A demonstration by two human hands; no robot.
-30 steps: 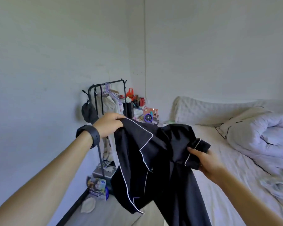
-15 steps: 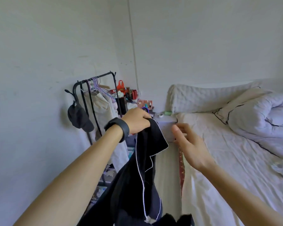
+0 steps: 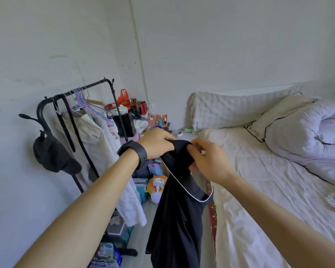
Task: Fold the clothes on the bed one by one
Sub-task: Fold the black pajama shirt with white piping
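Observation:
A black garment with white piping (image 3: 179, 213) hangs in the air over the gap between the clothes rack and the bed (image 3: 259, 190). My left hand (image 3: 157, 145), with a dark wristband, grips its top edge. Right beside it, my right hand (image 3: 207, 161) pinches the same top edge, thumb on the cloth. The garment drops straight down from both hands and runs out of view at the bottom. The bed's white sheet lies wrinkled to the right.
A black clothes rack (image 3: 81, 120) with hangers, pale garments and a dark cap (image 3: 52, 155) stands at the left wall. Boxes, bags and toys (image 3: 153, 186) clutter the floor and corner. A rolled white duvet (image 3: 307, 136) and a pillow (image 3: 230, 109) lie at the bed's head.
My right hand let go of the garment's lower part, rose empty, and now pinches the top edge next to my left hand. The garment has dropped to hang straight down.

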